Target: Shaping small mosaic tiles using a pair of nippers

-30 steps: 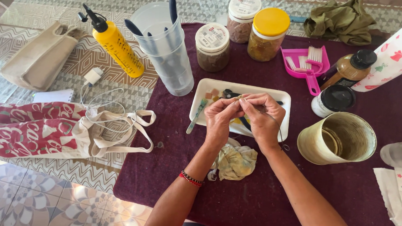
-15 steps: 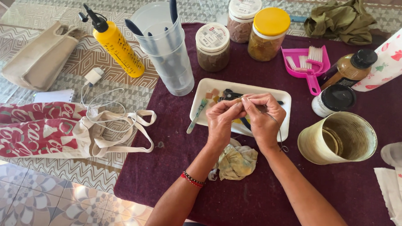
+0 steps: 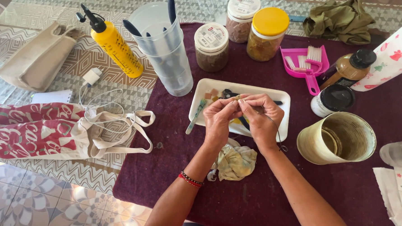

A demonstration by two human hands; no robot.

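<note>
A yellow spray bottle [image 3: 115, 48], clear plastic jug [image 3: 167, 53], three jars, pink dustpan [image 3: 305, 63], large tin can [image 3: 337, 138], red patterned bag [image 3: 37, 130].

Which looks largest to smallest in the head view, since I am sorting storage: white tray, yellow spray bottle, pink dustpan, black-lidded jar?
1. white tray
2. yellow spray bottle
3. pink dustpan
4. black-lidded jar

The dustpan and jar look close, and the jar's height is foreshortened, so that order is unsure.
</note>
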